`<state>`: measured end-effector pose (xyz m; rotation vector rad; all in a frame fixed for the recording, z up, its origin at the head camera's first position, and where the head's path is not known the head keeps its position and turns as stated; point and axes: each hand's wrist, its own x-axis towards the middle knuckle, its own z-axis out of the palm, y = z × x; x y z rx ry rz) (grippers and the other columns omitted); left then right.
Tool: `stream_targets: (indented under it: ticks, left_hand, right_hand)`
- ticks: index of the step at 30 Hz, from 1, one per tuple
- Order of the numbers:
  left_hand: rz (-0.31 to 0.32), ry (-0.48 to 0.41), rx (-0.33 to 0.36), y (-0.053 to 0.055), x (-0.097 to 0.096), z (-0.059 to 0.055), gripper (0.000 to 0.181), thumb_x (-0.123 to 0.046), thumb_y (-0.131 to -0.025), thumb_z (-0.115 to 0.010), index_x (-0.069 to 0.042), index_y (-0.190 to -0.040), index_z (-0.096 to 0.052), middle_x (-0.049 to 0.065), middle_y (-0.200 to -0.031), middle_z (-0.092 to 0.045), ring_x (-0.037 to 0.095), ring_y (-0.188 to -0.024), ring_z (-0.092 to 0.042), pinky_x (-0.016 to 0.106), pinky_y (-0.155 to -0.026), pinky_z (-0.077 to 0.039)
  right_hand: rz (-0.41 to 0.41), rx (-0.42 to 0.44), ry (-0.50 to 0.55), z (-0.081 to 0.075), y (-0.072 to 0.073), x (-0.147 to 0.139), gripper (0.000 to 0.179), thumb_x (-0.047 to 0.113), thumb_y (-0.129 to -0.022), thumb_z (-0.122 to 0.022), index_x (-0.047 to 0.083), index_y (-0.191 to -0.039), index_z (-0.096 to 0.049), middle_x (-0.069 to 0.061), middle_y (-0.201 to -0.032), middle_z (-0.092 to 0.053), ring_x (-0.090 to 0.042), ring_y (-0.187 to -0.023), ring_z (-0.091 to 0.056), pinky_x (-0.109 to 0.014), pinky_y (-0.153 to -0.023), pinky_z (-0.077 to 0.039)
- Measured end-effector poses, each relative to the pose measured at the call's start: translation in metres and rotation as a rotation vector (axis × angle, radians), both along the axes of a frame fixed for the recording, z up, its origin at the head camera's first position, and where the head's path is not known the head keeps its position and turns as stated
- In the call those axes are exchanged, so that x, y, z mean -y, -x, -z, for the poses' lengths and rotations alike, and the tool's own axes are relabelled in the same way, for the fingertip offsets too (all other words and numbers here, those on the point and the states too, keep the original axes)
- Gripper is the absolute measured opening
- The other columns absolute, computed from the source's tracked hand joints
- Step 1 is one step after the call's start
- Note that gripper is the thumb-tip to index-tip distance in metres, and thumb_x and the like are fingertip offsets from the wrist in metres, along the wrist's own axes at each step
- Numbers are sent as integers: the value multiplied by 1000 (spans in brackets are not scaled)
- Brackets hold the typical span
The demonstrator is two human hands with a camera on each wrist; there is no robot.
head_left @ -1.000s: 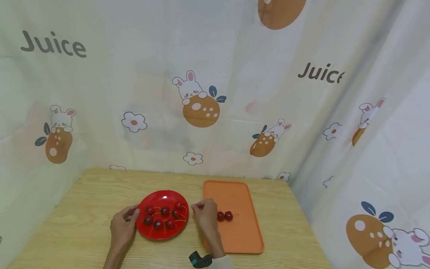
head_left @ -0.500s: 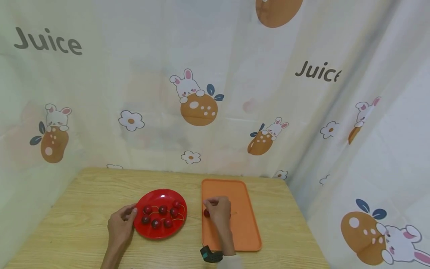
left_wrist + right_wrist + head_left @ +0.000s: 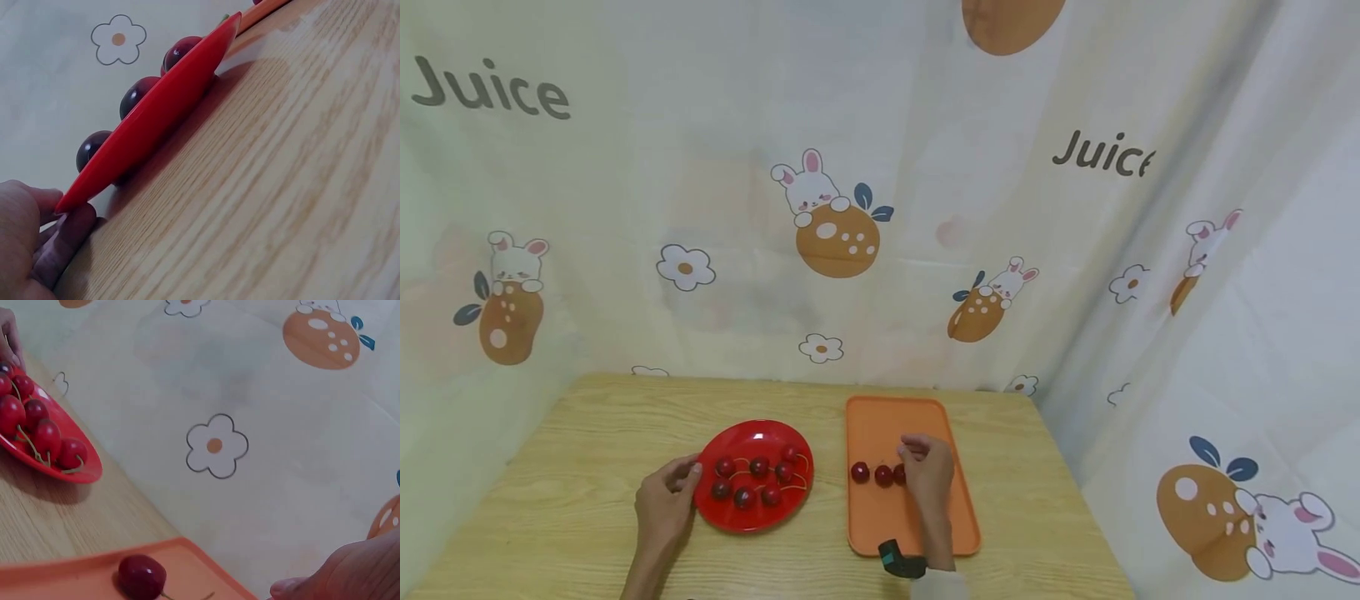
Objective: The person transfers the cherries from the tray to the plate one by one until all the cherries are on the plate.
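Observation:
A red plate [image 3: 753, 515] bears several dark red cherries [image 3: 759, 467] with thin stems. My left hand [image 3: 665, 508] pinches its left rim, thumb above and fingers below, as the left wrist view shows. An orange tray [image 3: 895, 421] lies to the right of the plate. On it a single cherry [image 3: 860, 472] sits near the left edge. Two more, a middle cherry [image 3: 883, 476] and a partly hidden cherry [image 3: 899, 474], lie farther right. My right hand [image 3: 931, 475] is over the tray beside the hidden one, thumb and fingers a little apart, with nothing seen between them.
Everything stands on a light wooden table [image 3: 625, 433]. A pale curtain [image 3: 745, 192] with rabbit and fruit prints hangs behind it and along both sides. A black strap piece [image 3: 901, 560] is on the right wrist.
My right hand has moved right, from beside the plate across the tray. A third cherry now lies at the tray's left, where the hand was. My left hand still holds the plate's rim.

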<state>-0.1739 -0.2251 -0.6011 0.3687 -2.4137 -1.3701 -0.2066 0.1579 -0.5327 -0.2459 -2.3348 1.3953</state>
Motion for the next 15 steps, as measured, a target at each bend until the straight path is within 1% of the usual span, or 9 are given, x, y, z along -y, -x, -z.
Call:
stream_targets:
  ticks: [3,7,10,15]
  left_hand:
    - [-5,-8,19,0,0,-1,30,-27,-101,-60,-12,-126,-69,13,-115,-75,2,-77,-64,15,-72,-46]
    - [-10,-9,41,0,-1,0,31,-26,-102,-60,-12,-128,-68,13,-116,-75,2,-78,-64,15,-72,-47]
    - [-11,-5,37,0,-1,1,31,-25,-101,-60,-12,-128,-68,13,-116,-75,3,-78,-64,15,-72,-47]
    - [-13,-2,27,0,-1,0,30,-24,-101,-61,-12,-127,-69,13,-114,-75,3,-78,-65,15,-71,-47]
  right_hand:
    - [22,6,3,3,-1,-7,18,-8,-84,-72,3,-98,-78,-13,-89,-76,-23,-78,-72,-28,-67,-57]
    - [44,13,-8,5,-4,-14,30,-18,-81,-63,3,-97,-78,-16,-91,-76,-23,-79,-71,-29,-67,-57]
    - [70,31,-44,6,-6,-18,34,-18,-80,-60,3,-98,-79,-17,-95,-76,-23,-79,-69,-29,-67,-55]
    - [115,77,-81,10,-10,-23,29,-15,-79,-66,4,-96,-80,-17,-96,-77,-24,-77,-67,-27,-60,-50]
